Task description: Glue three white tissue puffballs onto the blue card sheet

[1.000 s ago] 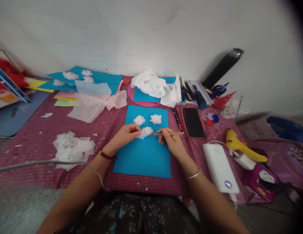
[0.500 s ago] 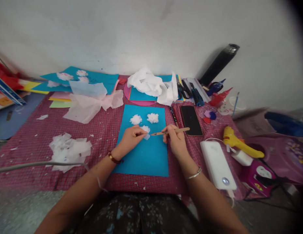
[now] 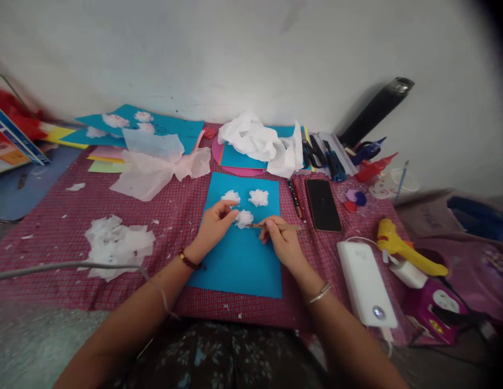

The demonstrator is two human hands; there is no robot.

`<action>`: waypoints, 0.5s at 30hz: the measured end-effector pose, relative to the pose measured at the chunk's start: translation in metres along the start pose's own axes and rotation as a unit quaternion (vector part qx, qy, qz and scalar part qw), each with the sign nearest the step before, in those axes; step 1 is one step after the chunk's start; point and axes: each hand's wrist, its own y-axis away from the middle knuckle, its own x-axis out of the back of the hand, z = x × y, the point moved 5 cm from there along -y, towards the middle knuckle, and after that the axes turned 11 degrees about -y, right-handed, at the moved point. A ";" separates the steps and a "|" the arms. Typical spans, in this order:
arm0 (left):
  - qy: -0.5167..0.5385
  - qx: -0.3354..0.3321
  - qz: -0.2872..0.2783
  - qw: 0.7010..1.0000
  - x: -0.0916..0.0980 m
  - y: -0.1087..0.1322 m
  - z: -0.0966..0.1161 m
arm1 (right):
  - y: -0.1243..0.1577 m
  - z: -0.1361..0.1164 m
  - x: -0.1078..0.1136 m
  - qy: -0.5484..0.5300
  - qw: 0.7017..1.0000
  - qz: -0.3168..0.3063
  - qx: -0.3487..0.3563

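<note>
A blue sheet of paper point(image 3: 239, 265) lies in front of me with three crumpled white paper tufts on it. My right hand point(image 3: 279, 237) is closed round a flat wooden stick point(image 3: 289, 227) with a narrow dark tip. That tip reaches the lower edge of the nearest tuft point(image 3: 244, 219). At this tuft's left side is my left hand point(image 3: 216, 224), its thumb and fingers apart and nothing seen between them. Its fingertips partly cover the upper left tuft point(image 3: 230, 196). The upper right tuft point(image 3: 259, 198) stands apart from both hands.
Torn white tissue paper point(image 3: 113, 243) is heaped at left. A phone point(image 3: 323, 205), white power bank point(image 3: 367, 283) and yellow glue gun point(image 3: 409, 251) lie at right. Scissors point(image 3: 312, 154) and crumpled white paper point(image 3: 255, 140) are behind. A grey cable point(image 3: 73, 266) crosses the left front.
My left fingers have opened from a pinch at the nearest tuft. The small loose white piece there no longer shows separately. The stick has shifted slightly left and down with my right hand.
</note>
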 end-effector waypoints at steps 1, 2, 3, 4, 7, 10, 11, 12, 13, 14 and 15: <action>0.033 0.021 0.009 0.999 0.002 -0.001 -0.003 | 0.000 0.001 0.000 -0.004 1.000 0.000 -0.001; 0.059 0.037 0.014 0.997 0.004 -0.001 -0.005 | 0.001 0.001 0.000 -0.005 1.000 0.000 -0.001; 0.080 0.050 0.015 0.995 0.005 -0.001 -0.007 | 0.001 0.002 -0.001 -0.003 1.000 0.001 -0.002; 0.092 0.057 0.012 0.994 0.005 -0.001 -0.007 | 0.002 0.002 -0.001 0.002 1.000 0.001 -0.003; 0.098 0.057 0.002 0.994 0.005 0.000 -0.005 | 0.003 0.001 -0.002 0.014 1.000 0.001 -0.007; 0.104 0.058 -0.008 0.993 0.004 0.001 -0.004 | 0.003 0.000 0.000 -0.011 0.999 0.026 -0.016; 0.110 0.060 -0.009 0.992 0.004 0.000 -0.004 | 0.002 0.000 0.003 -0.027 0.998 0.050 -0.019; 0.118 0.063 -0.011 0.991 0.004 -0.001 -0.005 | 0.002 0.000 0.008 -0.045 0.995 0.081 -0.022; 0.127 0.067 -0.013 0.990 0.004 -0.002 -0.006 | 0.002 -0.001 0.012 -0.062 0.991 0.112 -0.026; 0.136 0.071 -0.013 0.988 0.004 -0.003 -0.007 | 0.001 -0.002 0.016 -0.073 0.987 0.137 -0.031; 0.144 0.076 -0.010 0.987 0.004 -0.005 -0.008 | 0.001 -0.004 0.018 -0.075 0.985 0.153 -0.037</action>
